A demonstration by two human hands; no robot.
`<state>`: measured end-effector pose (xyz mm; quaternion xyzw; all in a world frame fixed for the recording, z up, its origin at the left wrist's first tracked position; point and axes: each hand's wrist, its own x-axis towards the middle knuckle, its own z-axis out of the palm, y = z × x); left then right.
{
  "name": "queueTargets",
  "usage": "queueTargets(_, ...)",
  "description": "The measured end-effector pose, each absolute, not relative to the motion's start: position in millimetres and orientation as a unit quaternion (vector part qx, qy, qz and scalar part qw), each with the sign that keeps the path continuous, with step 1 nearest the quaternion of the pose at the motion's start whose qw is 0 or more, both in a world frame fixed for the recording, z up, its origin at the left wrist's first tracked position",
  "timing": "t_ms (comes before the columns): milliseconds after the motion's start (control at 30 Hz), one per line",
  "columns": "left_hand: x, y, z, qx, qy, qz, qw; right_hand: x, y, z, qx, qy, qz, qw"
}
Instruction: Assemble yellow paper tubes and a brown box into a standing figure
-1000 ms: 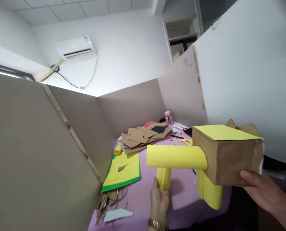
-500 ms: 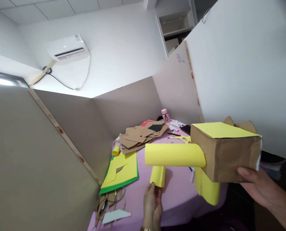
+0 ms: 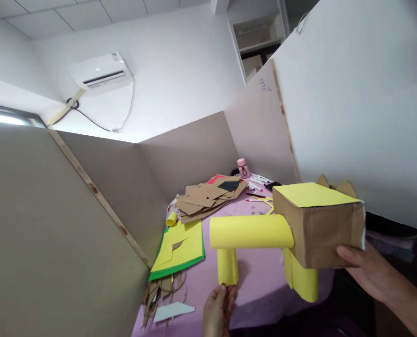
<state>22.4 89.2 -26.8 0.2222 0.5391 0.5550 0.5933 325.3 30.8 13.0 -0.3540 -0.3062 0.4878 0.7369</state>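
Observation:
I hold a paper craft model above a pink table (image 3: 261,290). It has a brown box (image 3: 321,231) with a yellow top sheet, and a long yellow paper tube (image 3: 250,231) sticks out of the box's left side. My right hand (image 3: 366,274) grips the box from below at its right end. My left hand (image 3: 217,309) pinches the bottom of a short yellow paper roll (image 3: 227,266) standing up under the tube's left end. Another yellow roll (image 3: 303,278) hangs under the box.
Brown cardboard scraps (image 3: 208,196) lie piled at the back of the table, with markers (image 3: 257,180) and a small pink bottle (image 3: 242,167) beyond. Yellow and green sheets (image 3: 180,250) lie at left, paper offcuts (image 3: 166,299) near the front. Tall partition boards enclose the table.
The model has dropped slightly and shifted left. My left hand slid down to the roll's lower end, and the roll now stands upright under the tube.

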Motion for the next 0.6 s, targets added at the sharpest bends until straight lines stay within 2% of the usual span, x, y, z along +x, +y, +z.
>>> queueTargets(333,26,78,-48,0.224,0.569,0.533,0.584,325,32,7,-0.349,-0.338,0.501,0.716)
queueTargets(600,36,63,-57,0.315,0.593,0.483,0.563,322,31,5,-0.332,-0.357,0.495,0.719)
